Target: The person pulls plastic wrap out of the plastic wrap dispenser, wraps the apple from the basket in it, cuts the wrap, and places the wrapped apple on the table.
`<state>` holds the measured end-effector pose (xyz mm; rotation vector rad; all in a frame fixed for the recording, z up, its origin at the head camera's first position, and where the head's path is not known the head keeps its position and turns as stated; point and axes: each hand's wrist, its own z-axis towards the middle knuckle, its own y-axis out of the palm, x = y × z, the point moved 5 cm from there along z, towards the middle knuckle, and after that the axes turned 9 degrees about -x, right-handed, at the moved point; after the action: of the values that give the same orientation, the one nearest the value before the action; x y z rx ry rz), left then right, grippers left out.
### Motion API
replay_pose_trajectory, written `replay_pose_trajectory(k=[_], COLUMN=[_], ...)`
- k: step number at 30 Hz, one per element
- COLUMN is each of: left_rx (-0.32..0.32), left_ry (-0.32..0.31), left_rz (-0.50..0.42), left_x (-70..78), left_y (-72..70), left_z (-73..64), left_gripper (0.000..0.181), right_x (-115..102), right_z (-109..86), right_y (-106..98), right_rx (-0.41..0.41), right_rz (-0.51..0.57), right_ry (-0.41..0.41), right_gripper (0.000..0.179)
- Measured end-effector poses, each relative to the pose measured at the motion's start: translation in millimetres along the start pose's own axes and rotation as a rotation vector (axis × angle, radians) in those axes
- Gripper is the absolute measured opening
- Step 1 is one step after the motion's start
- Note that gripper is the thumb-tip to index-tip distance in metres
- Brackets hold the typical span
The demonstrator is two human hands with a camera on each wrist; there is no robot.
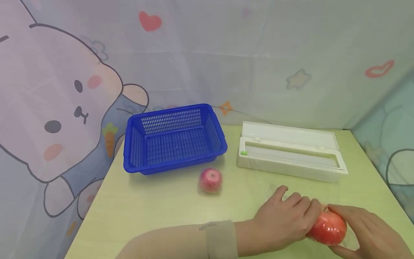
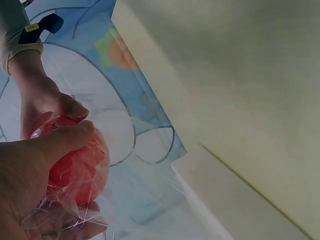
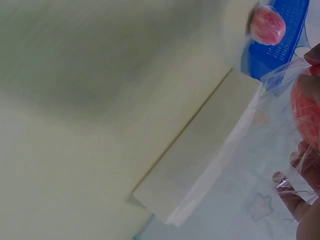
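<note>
Both hands hold a red apple (image 1: 329, 228) at the table's front right. My left hand (image 1: 284, 219) grips its left side, and my right hand (image 1: 372, 230) curls its fingers and thumb around the right side. Clear plastic wrap (image 2: 70, 215) clings to the apple in crinkled folds and trails around the fingers in the left wrist view. In the right wrist view, wrap (image 3: 280, 75) stretches loosely past the apple. A second, pinkish apple (image 1: 211, 180), glossy with film, sits on the table in front of the blue basket (image 1: 174, 166).
The white plastic-wrap dispenser (image 1: 288, 169) stands with its lid raised at the back right, a green piece (image 1: 244, 153) at its left end. The basket is at the back left. A printed curtain (image 1: 207, 64) hangs behind the pale yellow table (image 1: 161, 208).
</note>
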<state>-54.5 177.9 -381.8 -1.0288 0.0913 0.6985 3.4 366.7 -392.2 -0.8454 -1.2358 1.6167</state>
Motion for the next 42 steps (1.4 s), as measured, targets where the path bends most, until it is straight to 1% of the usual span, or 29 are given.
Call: replay_pose_trajectory(k=[3, 5, 7, 10, 13, 14, 18, 21, 23, 29, 30, 31, 35, 38, 42], left_rx=[-0.056, -0.101, -0.152, -0.265, -0.383, -0.423, -0.492, -0.525, -0.553, -0.641, -0.660, -0.680, -0.751, -0.796, -0.858], left_ry=[-0.023, -0.041, -0.058, -0.050, -0.038, -0.037, -0.060, -0.085, -0.105, -0.154, -0.162, -0.168, -0.191, -0.195, -0.229], left_rz=[-0.031, -0.044, -0.055, -0.070, -0.101, -0.114, -0.141, -0.154, -0.177, -0.263, -0.279, -0.296, -0.363, -0.392, -0.507], left_x=[6.4, 10.0, 12.8, 16.6, 19.5, 20.4, 22.3, 22.7, 22.5, 20.3, 19.8, 19.1, 15.0, 8.7, -0.6], left_y=[11.3, 19.0, 26.5, 37.4, 46.8, 49.7, 58.3, 64.9, 70.2, 85.7, 87.8, 89.5, 95.0, 100.4, 112.1], left_z=[-9.1, -13.6, -17.2, -21.0, -23.6, -24.2, -26.2, -27.2, -27.9, -28.5, -28.3, -28.5, -29.9, -33.3, -43.6], left_gripper=[0.039, 0.044, 0.051, 0.059, 0.066, 0.067, 0.069, 0.069, 0.067, 0.064, 0.064, 0.064, 0.067, 0.070, 0.076], right_x=[1.4, 1.9, 0.8, -0.3, 0.4, 1.5, 6.6, 9.8, 10.6, 9.0, 9.3, 9.7, 13.3, 15.9, 18.4], right_z=[-6.0, -7.7, -8.6, -8.9, -8.7, -8.5, -6.5, -4.3, -3.6, -2.1, -1.6, -1.5, -1.2, -1.2, -1.0], right_y=[18.8, 28.7, 36.9, 48.1, 57.7, 60.9, 72.0, 79.6, 83.5, 87.9, 89.1, 91.0, 98.8, 101.8, 104.4], right_rx=[-0.075, -0.089, -0.094, -0.133, -0.199, -0.233, -0.362, -0.429, -0.436, -0.237, -0.217, -0.218, -0.277, -0.313, -0.338], right_rz=[0.030, 0.054, 0.057, 0.070, 0.095, 0.115, 0.204, 0.253, 0.266, 0.233, 0.237, 0.251, 0.315, 0.346, 0.375], right_ry=[0.073, 0.073, 0.078, 0.111, 0.166, 0.188, 0.266, 0.295, 0.296, 0.158, 0.142, 0.134, 0.160, 0.182, 0.195], right_gripper=[0.103, 0.103, 0.102, 0.104, 0.103, 0.102, 0.099, 0.097, 0.095, 0.090, 0.089, 0.087, 0.084, 0.084, 0.084])
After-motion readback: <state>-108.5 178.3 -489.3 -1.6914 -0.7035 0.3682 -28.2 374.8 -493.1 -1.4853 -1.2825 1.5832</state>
